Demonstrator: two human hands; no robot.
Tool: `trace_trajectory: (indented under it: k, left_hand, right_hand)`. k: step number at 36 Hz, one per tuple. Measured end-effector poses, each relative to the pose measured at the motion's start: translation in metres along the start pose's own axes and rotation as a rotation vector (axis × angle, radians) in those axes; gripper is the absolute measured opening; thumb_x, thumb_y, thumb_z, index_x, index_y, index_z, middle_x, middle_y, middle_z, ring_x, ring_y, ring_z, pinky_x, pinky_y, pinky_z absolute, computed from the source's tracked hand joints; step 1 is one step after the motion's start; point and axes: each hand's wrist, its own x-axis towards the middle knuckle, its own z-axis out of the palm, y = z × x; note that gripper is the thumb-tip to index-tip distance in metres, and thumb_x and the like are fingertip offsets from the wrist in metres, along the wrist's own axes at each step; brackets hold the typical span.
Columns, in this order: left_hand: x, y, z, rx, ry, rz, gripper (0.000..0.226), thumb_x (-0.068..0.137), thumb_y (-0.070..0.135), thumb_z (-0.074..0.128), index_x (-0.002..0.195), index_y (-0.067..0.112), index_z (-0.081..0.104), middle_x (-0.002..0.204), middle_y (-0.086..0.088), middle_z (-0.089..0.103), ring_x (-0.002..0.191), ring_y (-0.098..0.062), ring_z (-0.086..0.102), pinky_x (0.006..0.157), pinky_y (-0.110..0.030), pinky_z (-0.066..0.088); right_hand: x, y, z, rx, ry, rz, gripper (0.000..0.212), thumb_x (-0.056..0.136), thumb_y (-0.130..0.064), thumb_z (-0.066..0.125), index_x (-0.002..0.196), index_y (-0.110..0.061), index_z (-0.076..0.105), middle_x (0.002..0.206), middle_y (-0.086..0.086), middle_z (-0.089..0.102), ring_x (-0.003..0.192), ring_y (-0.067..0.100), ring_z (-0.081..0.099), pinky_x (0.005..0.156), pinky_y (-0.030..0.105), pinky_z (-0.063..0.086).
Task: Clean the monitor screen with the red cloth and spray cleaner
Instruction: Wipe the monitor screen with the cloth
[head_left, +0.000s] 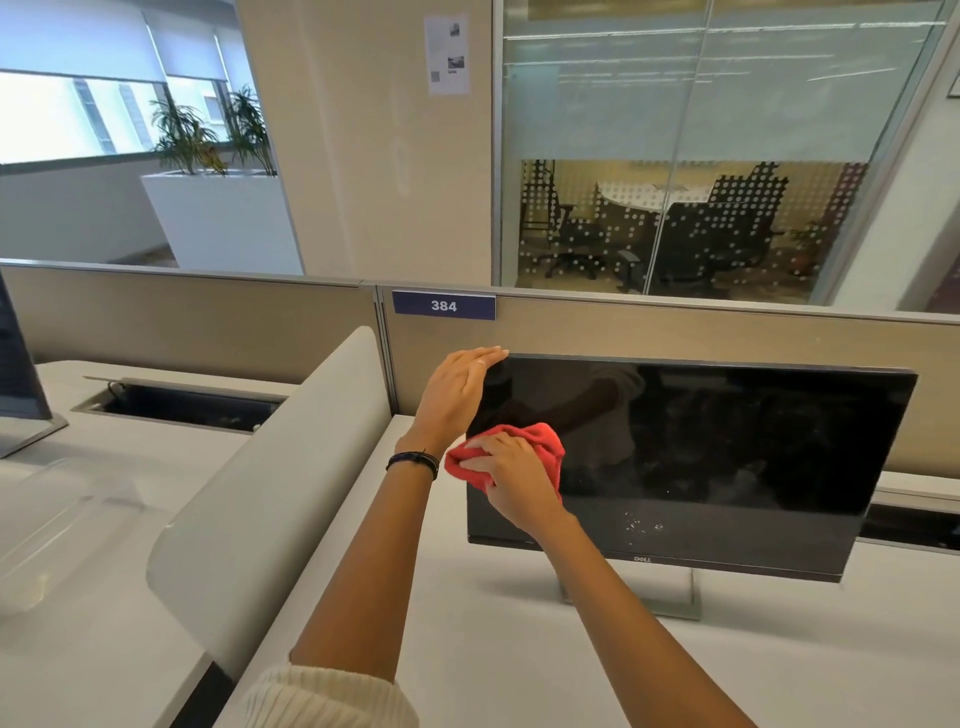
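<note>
A black monitor (727, 457) stands on the white desk, its screen dark, with small white specks low in the middle. My right hand (511, 480) presses a bunched red cloth (540, 444) against the screen's left part, fingers curled over the cloth. My left hand (457, 389) holds the monitor's upper left corner, fingers lying over the top edge. No spray cleaner is in view.
A beige partition (675, 332) with a blue "384" label (444, 305) runs behind the monitor. A curved white divider (280, 467) separates this desk (467, 649) from the left desk, where another monitor's edge (15, 374) and a cable tray (182, 405) sit.
</note>
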Motion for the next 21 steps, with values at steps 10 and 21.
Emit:
trace_trajectory:
  k: [10,21]
  left_hand:
    - [-0.005,0.013,0.001,0.012,0.071,0.023,0.043,0.103,0.017,0.018,0.133,0.019,0.049,0.140,0.001,0.047,0.133,-0.013,0.035,0.116,-0.031,0.018]
    - [0.003,0.030,0.020,0.069,0.091,0.008,0.043,0.103,0.021,0.018,0.133,0.020,0.048,0.143,0.000,0.045,0.139,-0.015,0.028,0.116,-0.031,-0.003]
  right_hand:
    - [-0.015,0.011,-0.087,0.101,0.464,0.055,0.032,0.080,-0.006,0.060,0.108,-0.017,0.069,0.114,0.001,0.066,0.110,0.014,0.054,0.099,0.020,0.038]
    - [-0.006,0.037,-0.151,-0.324,0.504,0.113,0.037,0.071,0.003,0.073,0.105,-0.014,0.071,0.112,0.008,0.067,0.106,0.032,0.058,0.091,0.041,0.045]
